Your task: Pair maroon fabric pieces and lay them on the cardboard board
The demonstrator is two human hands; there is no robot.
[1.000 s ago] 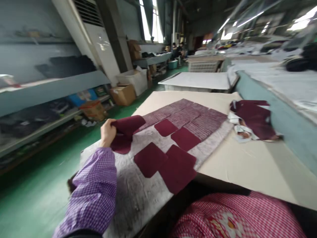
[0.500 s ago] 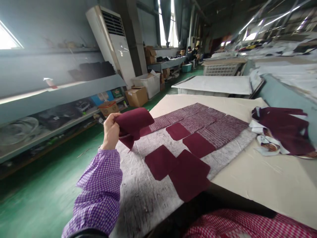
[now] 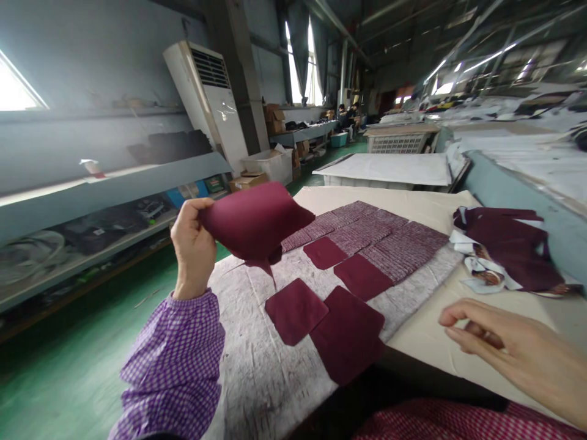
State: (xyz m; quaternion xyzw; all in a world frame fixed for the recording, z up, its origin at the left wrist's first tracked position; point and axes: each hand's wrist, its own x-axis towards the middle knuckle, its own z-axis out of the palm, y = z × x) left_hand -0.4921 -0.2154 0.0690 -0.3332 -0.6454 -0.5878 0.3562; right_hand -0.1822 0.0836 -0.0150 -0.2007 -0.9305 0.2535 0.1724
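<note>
My left hand (image 3: 195, 244) pinches the left edge of a maroon fabric piece (image 3: 257, 220), raised over the left side of the grey mottled sheet (image 3: 257, 348). My right hand (image 3: 499, 342) hovers at the right over the cream board (image 3: 426, 324), fingers curled, thumb and index tips apart, holding nothing. Several maroon pieces with cut corners lie on the sheet, among them a separate one (image 3: 296, 310) and overlapping ones (image 3: 348, 330) near the front edge. Behind them, overlapping rows of streaked maroon pieces (image 3: 408, 244) cover the back of the sheet.
Maroon and white fabric scraps (image 3: 509, 250) lie on the board's right side. A white-topped crate (image 3: 385, 169) stands beyond the board. Along the left wall runs a shelf bench (image 3: 114, 183), with a cardboard box (image 3: 247, 181) near its far end. People sit far back.
My right hand has come into view from the right. My left hand has moved a little left, and the fabric in it now spreads wider and higher.
</note>
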